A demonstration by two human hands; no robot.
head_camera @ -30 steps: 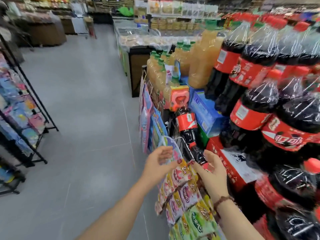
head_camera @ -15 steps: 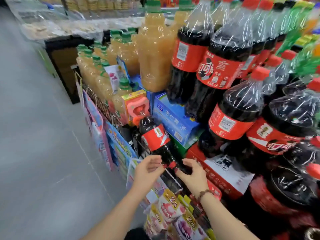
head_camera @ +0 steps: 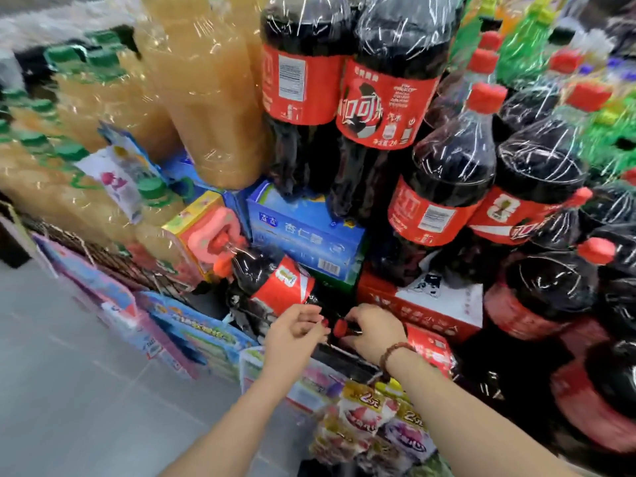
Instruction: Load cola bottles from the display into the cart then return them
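Large cola bottles [head_camera: 444,187] with red labels and caps stand stacked on the display at the right. A small cola bottle [head_camera: 275,284] lies tilted in a dark wire basket, its cap pointing up-left. Just below it is a second small cola bottle's red cap [head_camera: 340,327]. My right hand [head_camera: 371,330] grips this bottle at the neck, fingers curled over it. My left hand [head_camera: 296,333] is curled right beside the cap, fingertips touching it. The bottle's body is hidden under my hands.
Big yellow juice bottles [head_camera: 206,98] fill the upper left. A blue carton [head_camera: 303,235] and a red carton [head_camera: 423,311] sit under the cola stack. Snack packets [head_camera: 371,418] and toy cards [head_camera: 192,335] hang along the display's front. Grey floor [head_camera: 69,390] lies at the left.
The view has closed in on the display. Both hands moved from the hanging snack packets up to the small bottle's red cap, and my right hand took hold of its neck.
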